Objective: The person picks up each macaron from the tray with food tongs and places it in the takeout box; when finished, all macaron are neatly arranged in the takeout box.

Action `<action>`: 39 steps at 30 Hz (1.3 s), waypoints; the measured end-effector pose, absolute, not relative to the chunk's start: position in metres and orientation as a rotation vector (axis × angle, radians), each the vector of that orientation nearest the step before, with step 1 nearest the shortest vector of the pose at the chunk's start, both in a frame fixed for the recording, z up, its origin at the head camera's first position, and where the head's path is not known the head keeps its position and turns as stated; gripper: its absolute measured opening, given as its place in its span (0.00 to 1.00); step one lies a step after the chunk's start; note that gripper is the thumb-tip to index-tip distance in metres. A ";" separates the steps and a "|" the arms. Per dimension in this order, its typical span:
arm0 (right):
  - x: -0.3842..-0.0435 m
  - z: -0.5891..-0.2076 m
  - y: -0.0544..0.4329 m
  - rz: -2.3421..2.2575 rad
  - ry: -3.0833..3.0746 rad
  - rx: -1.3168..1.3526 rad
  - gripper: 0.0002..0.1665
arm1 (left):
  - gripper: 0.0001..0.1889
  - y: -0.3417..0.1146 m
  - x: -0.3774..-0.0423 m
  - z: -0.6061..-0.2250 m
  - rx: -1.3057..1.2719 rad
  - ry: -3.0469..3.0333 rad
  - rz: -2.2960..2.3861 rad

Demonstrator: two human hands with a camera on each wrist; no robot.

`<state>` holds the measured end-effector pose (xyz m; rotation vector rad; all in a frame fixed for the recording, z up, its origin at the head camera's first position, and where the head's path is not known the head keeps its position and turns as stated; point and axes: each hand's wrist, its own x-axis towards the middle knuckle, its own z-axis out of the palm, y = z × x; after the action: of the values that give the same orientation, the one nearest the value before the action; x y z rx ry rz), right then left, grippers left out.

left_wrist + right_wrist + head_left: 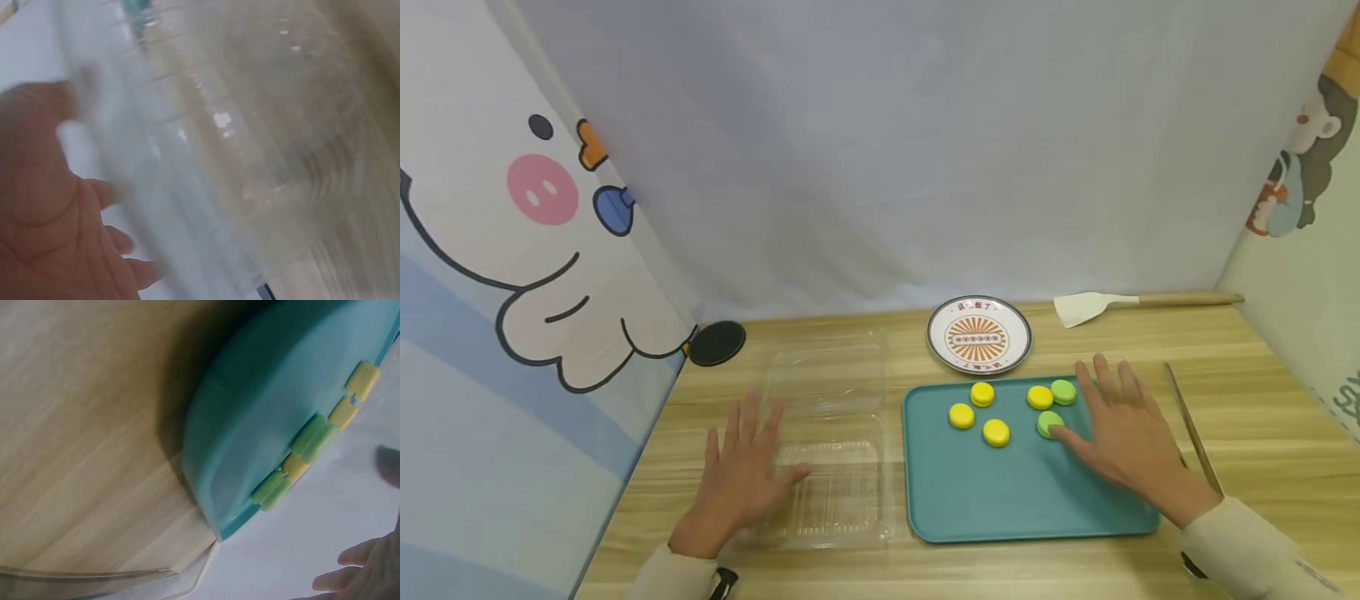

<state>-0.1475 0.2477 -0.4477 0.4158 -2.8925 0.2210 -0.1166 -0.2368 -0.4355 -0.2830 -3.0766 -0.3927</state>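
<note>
A clear plastic clamshell box (pixel 880 483) stands with its lid folded back, left of a teal tray (pixel 970 504). My left hand (pixel 736 475), fingers spread, hovers at the box's left side; its thumb overlaps the box in the head view. In the left wrist view the palm (pixel 50 231) faces the see-through wall. Several yellow macarons (pixel 996 432) and two green macarons (pixel 1063 392) lie on the tray's far half. Above the tray's right side my right hand (pixel 1123 433) is spread and holds nothing. Its thumb tip overlaps the nearer green macaron (pixel 1047 425) in the head view.
Behind the tray sits a round patterned plate (pixel 979 333). A white spatula (pixel 1086 307) with a wooden handle lies at the back right. Tongs (pixel 1195 429) rest right of the tray, partly behind the right hand. A black disc (pixel 717 342) is at the back left.
</note>
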 end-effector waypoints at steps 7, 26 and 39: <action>-0.140 -0.447 0.267 0.341 -2.964 0.354 0.50 | 0.35 -0.256 -0.122 -0.424 -0.129 -3.192 -0.623; -0.133 -0.442 0.340 0.432 -3.291 0.038 0.52 | 0.28 -0.299 -0.112 -0.426 0.420 -3.175 -1.446; -0.131 -0.454 0.359 0.652 -3.404 0.033 0.47 | 0.15 -0.296 -0.117 -0.432 0.558 -3.022 -1.676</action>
<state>-0.1314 0.3590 -0.4544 0.0328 -3.4039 0.6521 -0.1165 -0.2957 -0.4322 0.5578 -3.0217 -1.6758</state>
